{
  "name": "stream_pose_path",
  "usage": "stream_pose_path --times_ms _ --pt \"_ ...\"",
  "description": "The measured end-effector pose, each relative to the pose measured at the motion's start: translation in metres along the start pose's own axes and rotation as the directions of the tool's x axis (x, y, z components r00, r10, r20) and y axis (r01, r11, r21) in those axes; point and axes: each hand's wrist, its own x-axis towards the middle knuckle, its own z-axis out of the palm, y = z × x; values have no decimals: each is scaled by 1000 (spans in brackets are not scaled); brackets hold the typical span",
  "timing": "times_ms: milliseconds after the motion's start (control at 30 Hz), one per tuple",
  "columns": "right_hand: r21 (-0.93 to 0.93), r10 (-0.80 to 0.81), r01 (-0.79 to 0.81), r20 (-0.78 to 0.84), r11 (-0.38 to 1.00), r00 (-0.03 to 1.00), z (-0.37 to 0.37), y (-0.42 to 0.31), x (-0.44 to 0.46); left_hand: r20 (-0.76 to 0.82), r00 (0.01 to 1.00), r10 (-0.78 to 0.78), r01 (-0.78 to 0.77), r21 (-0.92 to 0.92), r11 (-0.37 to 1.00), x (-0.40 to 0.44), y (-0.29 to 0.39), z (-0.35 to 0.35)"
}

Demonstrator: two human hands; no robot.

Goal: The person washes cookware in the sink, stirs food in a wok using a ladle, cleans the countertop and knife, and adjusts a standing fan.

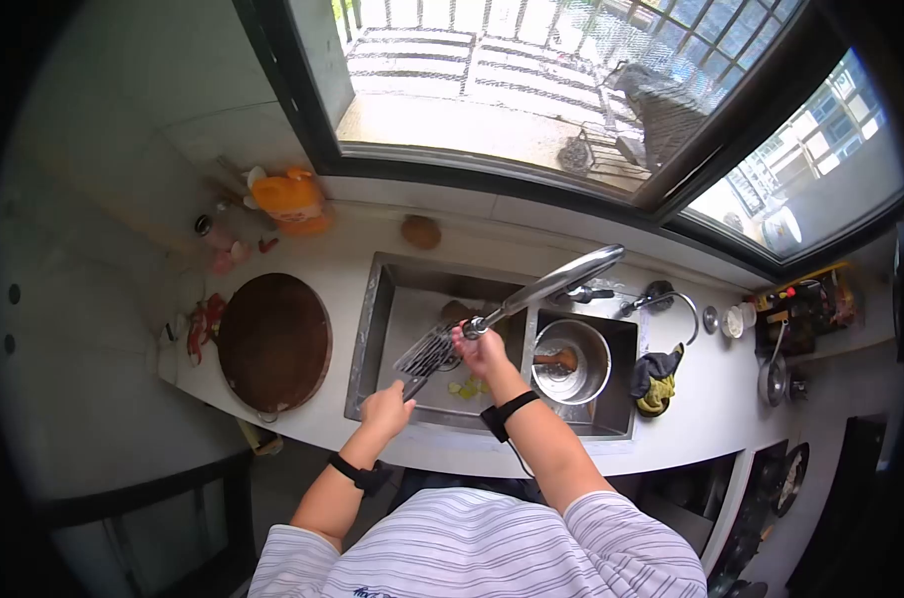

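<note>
Head view, black-framed window (452,167): stretches beyond the person's left hand (387,407) and right hand (484,354).
White countertop (711,399): runs to either side of both hands.
Double-basin steel sink (404,307): its larger basin lies beneath the hands, the smaller one to the right of the right hand.
Chrome faucet (556,282): slants down from beyond and right of the right hand, its tip at that hand's fingers.
Round wooden cutting board (274,342): flat on the counter, left of the left hand.
Steel pot (593,347): in the smaller basin, just right of the right hand.
Slotted spatula (427,349): over the larger basin, slotted end pointing away from the left hand.
Orange jug (290,202): beyond and left of the left hand.
Grey and yellow-green cloth (657,382): well right of the right hand.
Left hand: closed around the spatula's handle.
Right hand: fingers curled at the faucet tip; whether they grip it or touch the spatula, one cannot tell.
Green scraps (464,389): on the basin floor, between the hands.
</note>
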Motion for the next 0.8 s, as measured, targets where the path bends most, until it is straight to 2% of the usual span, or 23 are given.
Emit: stream_pose_path --times_ms 67,133,233,300,333,367,400,433,500,533,600,633,733,767,800 --pt "67 78 -83 72 994 994 -4 -3 2 -19 1000 -1 1 38 999 2 1 -1" --pt "64 114 -118 69 991 991 -6 -5 4 -110 992 55 -49 57 997 3 -1 6" --pt "30 123 -126 67 992 990 -1 0 3 -139 987 79 -65 102 993 4 0 4" --pt "4 -71 71 130 997 989 -4 8 3 -154 983 100 -84 105 991 4 3 1" --pt "-458 -210 292 222 840 952 -7 17 0 -170 978 121 -103 109 989 5 6 1" --pt "-777 -278 452 361 437 890 -8 28 -7 -166 977 131 -114 106 988 6 7 0" --pt "-759 -224 509 457 406 861 -9 41 -14 -177 973 150 -130 116 985 8 8 0" --pt "-744 -253 658 618 120 745 -2 49 -27 -189 968 167 -145 126 981 10 9 0" --pt "-619 -88 697 767 -362 635 23 42 -56 -230 947 223 -199 121 972 13 9 2" --pt "-620 -91 698 767 -359 635 27 39 -60 -276 922 270 -246 120 962 14 8 3" --pt "-533 -48 661 796 -529 604 29 29 -60 -256 931 259 -227 146 963 11 12 -2" --pt "-532 -53 663 799 -526 599 27 23 -53 -236 940 246 -210 168 963 10 14 -5" --pt "-597 -37 535 687 -598 725 5 -3 -31 -246 941 233 -199 155 968 2 10 -7" --pt "-580 -75 476 682 -661 727 -2 -13 -23 -242 941 237 -202 161 966 -1 8 -7" --pt "-636 -144 406 634 -657 760 -14 -19 -18 -228 950 211 -185 130 974 -4 6 -7"
